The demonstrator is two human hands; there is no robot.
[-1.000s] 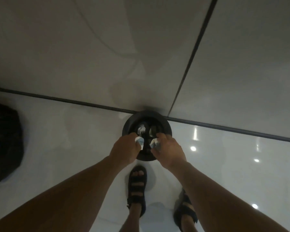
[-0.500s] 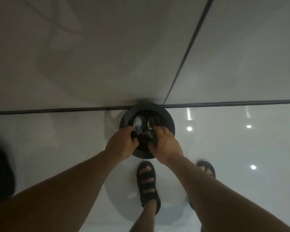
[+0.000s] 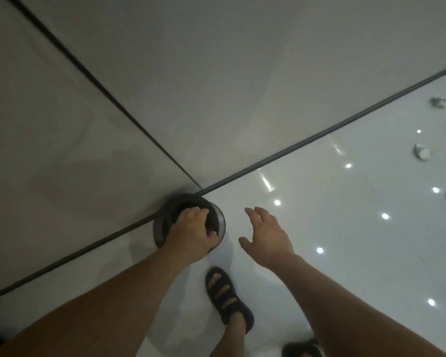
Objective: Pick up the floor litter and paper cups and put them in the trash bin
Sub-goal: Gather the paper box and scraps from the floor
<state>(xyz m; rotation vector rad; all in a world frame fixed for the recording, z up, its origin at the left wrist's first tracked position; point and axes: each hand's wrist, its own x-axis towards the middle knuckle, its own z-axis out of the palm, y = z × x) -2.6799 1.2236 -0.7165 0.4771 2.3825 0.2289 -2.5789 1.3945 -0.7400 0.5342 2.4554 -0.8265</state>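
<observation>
Fingers (image 3: 252, 213) of right hand (image 3: 268, 235) now spread, beside trash bin (image 3: 221, 222).

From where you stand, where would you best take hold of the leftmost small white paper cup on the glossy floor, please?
Probably across its side wall, from above: the small white paper cup seems to lie tipped over on the glossy floor. The right hand is free.

My only view is the wide head camera, aimed steeply down at the floor (image 3: 345, 253), a sandal (image 3: 227, 297) at the near edge.
</observation>
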